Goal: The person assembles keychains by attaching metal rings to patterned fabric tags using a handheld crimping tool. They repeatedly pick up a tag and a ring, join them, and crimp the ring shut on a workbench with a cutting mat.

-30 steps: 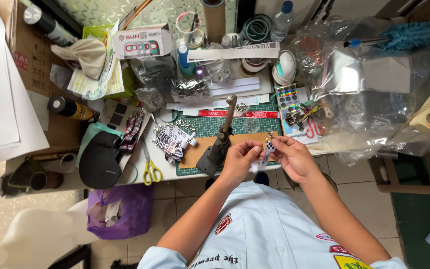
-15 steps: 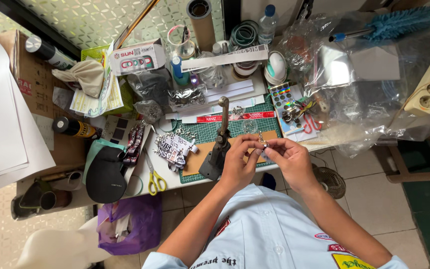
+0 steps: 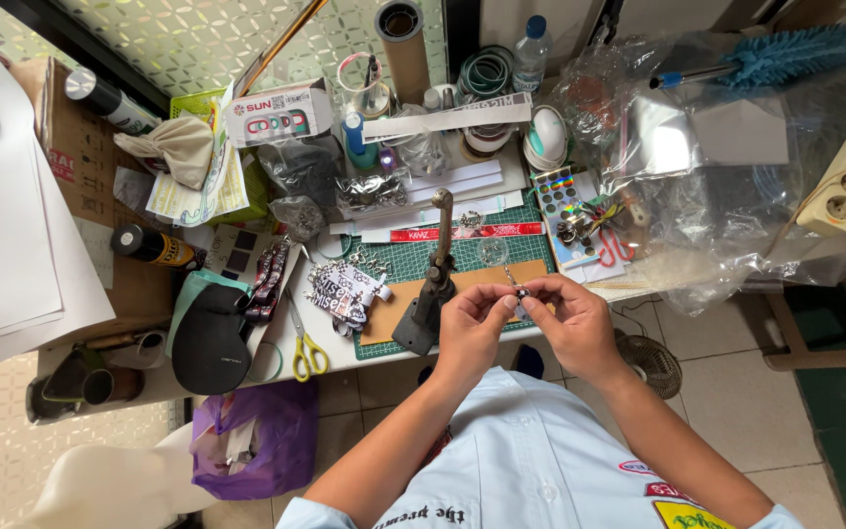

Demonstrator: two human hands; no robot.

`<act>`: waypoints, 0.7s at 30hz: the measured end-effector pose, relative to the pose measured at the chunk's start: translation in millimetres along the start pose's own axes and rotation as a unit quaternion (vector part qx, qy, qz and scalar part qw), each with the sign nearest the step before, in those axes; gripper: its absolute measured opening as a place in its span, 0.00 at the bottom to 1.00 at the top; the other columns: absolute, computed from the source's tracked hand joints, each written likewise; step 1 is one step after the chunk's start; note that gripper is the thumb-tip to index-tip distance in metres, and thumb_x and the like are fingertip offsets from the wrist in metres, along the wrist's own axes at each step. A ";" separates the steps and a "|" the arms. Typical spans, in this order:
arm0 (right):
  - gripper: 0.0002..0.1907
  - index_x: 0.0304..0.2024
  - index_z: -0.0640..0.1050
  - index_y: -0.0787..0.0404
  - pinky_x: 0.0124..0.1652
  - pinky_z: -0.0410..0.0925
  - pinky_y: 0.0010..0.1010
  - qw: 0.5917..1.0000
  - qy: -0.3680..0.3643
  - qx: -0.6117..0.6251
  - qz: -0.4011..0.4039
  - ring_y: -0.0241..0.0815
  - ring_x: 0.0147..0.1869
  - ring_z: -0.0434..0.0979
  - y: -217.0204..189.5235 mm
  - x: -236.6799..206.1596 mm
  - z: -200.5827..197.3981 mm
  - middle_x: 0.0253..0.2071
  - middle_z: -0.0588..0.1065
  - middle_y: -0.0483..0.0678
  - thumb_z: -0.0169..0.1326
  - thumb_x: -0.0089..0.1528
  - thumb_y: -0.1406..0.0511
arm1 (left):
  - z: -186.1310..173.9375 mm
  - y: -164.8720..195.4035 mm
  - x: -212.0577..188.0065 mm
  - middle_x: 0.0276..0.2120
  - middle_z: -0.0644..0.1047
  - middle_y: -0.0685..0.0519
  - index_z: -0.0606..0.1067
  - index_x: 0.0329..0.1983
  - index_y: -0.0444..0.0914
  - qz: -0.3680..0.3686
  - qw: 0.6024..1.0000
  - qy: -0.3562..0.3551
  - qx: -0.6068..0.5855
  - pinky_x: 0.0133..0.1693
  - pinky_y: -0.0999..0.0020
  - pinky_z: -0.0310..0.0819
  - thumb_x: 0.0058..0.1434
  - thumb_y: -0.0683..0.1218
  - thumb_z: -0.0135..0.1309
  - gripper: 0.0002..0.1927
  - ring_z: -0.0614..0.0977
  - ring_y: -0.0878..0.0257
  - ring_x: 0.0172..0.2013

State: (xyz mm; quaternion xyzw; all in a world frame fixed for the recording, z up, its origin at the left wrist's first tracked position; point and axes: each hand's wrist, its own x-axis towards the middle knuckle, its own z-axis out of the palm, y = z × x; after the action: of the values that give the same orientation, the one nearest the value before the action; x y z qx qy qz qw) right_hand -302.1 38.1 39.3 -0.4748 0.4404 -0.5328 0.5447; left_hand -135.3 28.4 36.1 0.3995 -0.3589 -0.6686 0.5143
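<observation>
between both hands [image 3: 526, 328] — small metal keyring piece [image 3: 520, 291], pinched by fingertips

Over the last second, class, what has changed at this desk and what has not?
Both hands, left hand and right hand, have closed together, fingertips now meeting on the small metal piece that was already between them. The hand press, scissors and green cutting mat lie as before.

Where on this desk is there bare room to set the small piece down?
Barest patch: brown board on the green cutting mat, between hand press and both hands (left hand, right hand). Keychain pile, scissors crowd left; plastic bags crowd right.
</observation>
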 end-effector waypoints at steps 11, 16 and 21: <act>0.12 0.51 0.77 0.70 0.48 0.74 0.24 0.999 0.018 0.034 0.001 0.32 0.46 0.79 -5.7 0.7 1.7 0.44 0.79 0.47 0.56 0.65 0.75 | 9.5 18.3 -3.8 0.42 0.82 0.48 0.77 0.46 0.28 0.050 0.996 0.006 0.079 0.47 0.72 0.79 0.66 0.36 0.57 0.07 0.83 0.67 0.42; 0.10 0.48 0.78 0.69 0.48 0.73 0.22 0.993 0.042 -0.046 -0.097 0.32 0.50 0.79 -15.6 -4.6 8.5 0.47 0.78 0.48 0.57 0.64 0.77 | 20.5 28.1 -9.9 0.44 0.82 0.47 0.78 0.43 0.30 0.180 0.969 0.012 0.171 0.48 0.72 0.81 0.65 0.33 0.57 0.05 0.85 0.65 0.44; 0.09 0.47 0.80 0.68 0.47 0.73 0.20 0.994 0.067 0.034 -0.075 0.30 0.49 0.79 -16.7 -9.6 5.3 0.48 0.79 0.48 0.58 0.64 0.77 | 31.0 46.7 -15.1 0.44 0.82 0.47 0.78 0.42 0.31 0.238 0.951 0.006 0.196 0.47 0.71 0.82 0.64 0.32 0.58 0.05 0.85 0.63 0.44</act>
State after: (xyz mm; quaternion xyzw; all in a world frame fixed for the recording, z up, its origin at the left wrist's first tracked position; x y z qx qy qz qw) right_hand -300.1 48.2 56.3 -0.4513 0.4205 -0.6174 0.4882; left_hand -142.2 35.3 93.3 0.3993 -0.5643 -0.4405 0.5727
